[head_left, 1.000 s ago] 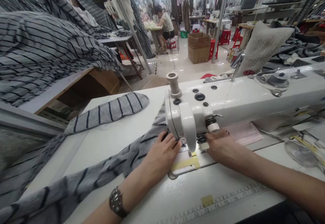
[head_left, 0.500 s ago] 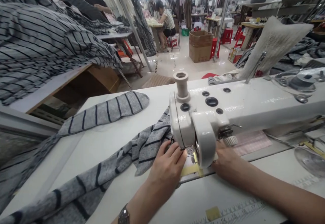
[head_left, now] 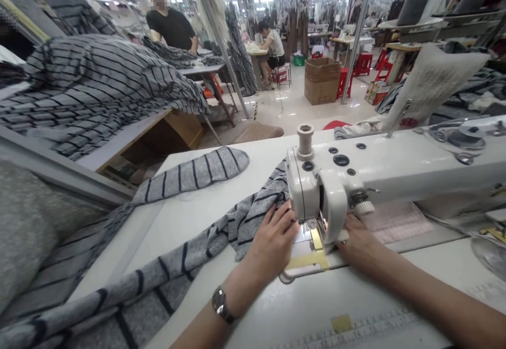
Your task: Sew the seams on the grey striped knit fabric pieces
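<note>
My left hand lies with its fingers slightly apart on a grey knit fabric with dark stripes, just left of the needle area of a white sewing machine. A watch sits on the left wrist. On the other side of the machine head is my right hand, its fingers hidden behind the head and presser area. The striped fabric runs in a bunched strip from under the machine head down to the lower left. Yellow tape marks the plate in front of the needle.
Another striped piece lies at the table's left edge. A large striped pile covers a neighbouring table. Pink cloth lies under the machine arm. A printed ruler runs along the front. Beyond are a cardboard box and two co-workers.
My view has tilted up and turned left, so the machine and hands appear farther right. Both hands keep nearly the same places beside the machine head. A standing co-worker shows more fully.
</note>
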`<state>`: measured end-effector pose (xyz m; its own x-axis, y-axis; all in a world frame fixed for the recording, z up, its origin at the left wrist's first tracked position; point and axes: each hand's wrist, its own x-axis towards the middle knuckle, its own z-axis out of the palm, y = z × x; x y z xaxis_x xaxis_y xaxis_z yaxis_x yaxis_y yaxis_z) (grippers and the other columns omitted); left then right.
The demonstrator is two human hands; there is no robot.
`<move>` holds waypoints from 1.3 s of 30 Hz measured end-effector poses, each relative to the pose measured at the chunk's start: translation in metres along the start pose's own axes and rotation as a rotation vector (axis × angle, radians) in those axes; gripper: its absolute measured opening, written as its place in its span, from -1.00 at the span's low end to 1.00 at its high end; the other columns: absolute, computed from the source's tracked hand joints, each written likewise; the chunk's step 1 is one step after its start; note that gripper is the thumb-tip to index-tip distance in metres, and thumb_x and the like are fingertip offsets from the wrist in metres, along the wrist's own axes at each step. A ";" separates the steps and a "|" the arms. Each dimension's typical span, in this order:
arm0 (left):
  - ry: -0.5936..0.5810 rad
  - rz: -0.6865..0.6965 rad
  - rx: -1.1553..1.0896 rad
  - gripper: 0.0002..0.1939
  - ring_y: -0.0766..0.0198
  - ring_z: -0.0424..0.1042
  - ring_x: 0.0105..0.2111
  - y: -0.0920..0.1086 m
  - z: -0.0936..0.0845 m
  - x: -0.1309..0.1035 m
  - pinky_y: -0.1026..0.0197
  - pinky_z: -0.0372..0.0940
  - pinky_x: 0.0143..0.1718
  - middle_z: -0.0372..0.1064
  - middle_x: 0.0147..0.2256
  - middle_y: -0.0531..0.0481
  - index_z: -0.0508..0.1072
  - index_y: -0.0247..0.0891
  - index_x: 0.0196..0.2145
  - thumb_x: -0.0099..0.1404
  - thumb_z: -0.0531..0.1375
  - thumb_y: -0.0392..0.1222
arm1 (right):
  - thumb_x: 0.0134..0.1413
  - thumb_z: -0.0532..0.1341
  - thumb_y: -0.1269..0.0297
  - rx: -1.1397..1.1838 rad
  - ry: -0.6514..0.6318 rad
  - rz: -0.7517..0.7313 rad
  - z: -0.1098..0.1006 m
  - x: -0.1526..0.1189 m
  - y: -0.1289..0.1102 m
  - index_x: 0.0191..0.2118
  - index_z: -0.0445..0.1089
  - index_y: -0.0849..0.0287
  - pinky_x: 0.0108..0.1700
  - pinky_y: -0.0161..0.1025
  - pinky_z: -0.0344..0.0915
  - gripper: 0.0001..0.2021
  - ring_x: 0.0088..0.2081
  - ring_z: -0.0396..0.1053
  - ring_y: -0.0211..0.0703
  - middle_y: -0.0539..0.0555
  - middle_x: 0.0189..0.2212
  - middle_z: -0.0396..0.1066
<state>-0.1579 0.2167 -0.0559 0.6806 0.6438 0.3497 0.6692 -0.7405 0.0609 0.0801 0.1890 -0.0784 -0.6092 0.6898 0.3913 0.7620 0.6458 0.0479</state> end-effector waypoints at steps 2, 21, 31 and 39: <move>-0.048 -0.007 -0.008 -0.65 -0.01 0.33 0.06 -0.005 -0.004 0.003 -0.08 0.33 0.05 0.41 -0.07 -0.18 0.47 -0.26 -0.12 0.21 0.07 -0.51 | 0.09 0.12 0.60 -0.046 0.055 -0.024 -0.009 0.008 0.002 -0.19 0.51 0.22 0.02 -0.02 0.31 -0.73 -0.07 0.34 0.05 0.23 -0.17 0.43; -0.548 -0.368 -0.003 -0.72 -0.06 0.48 -0.10 0.023 -0.073 -0.028 0.00 0.39 -0.18 0.46 -0.09 -0.25 0.47 -0.31 -0.14 0.32 0.02 -0.45 | 0.06 0.19 0.48 0.333 -0.295 -0.114 -0.080 -0.054 -0.140 -0.07 0.35 0.18 -0.51 -0.20 0.07 -0.72 -0.50 0.33 -0.12 0.02 -0.43 0.39; -0.384 -0.534 -0.224 -0.85 0.11 0.43 -0.20 0.006 -0.055 -0.014 0.11 0.33 -0.16 0.39 -0.21 -0.10 0.37 -0.22 -0.38 0.26 0.14 -0.10 | -0.10 0.12 0.57 0.831 -0.289 0.386 -0.078 -0.131 -0.135 -0.07 0.45 0.08 -0.35 -0.35 0.20 -0.55 -0.39 0.44 -0.22 0.00 -0.34 0.49; -0.132 -0.343 -0.975 -0.62 0.21 0.36 -0.45 0.050 -0.168 -0.038 0.20 0.30 -0.40 0.38 -0.48 0.02 0.36 -0.15 -0.41 0.29 0.16 0.22 | 0.04 0.33 0.27 1.360 -0.088 0.684 -0.116 -0.002 -0.107 -0.07 0.46 0.17 -0.33 -0.38 0.23 -0.70 -0.23 0.39 -0.23 0.08 -0.12 0.48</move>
<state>-0.2006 0.1233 0.0906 0.5660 0.8215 0.0694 0.3419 -0.3105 0.8870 0.0255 0.0808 0.0228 -0.2828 0.9566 -0.0698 0.1500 -0.0278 -0.9883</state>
